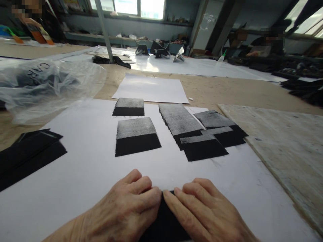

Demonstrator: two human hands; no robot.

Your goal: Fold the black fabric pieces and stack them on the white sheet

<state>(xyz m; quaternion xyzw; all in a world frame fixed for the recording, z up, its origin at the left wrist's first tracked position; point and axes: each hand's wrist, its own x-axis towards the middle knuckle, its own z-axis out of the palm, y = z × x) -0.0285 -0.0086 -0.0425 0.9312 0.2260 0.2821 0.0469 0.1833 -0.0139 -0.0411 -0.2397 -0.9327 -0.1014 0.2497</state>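
White paper [75,181]'s covering part of my worktop [217,87]; left hand [128,198] and right hand [205,208] are both pinching black cloth [165,225] by its far edge, the rest running toward me between them.

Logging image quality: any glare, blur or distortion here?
Head view: windows blown out, glare on the far white tabletop; head view: left hand and right hand clearer than the far room; head view: pixelated patches upper left and right; head view: leaning pole suggests wide-angle distortion.
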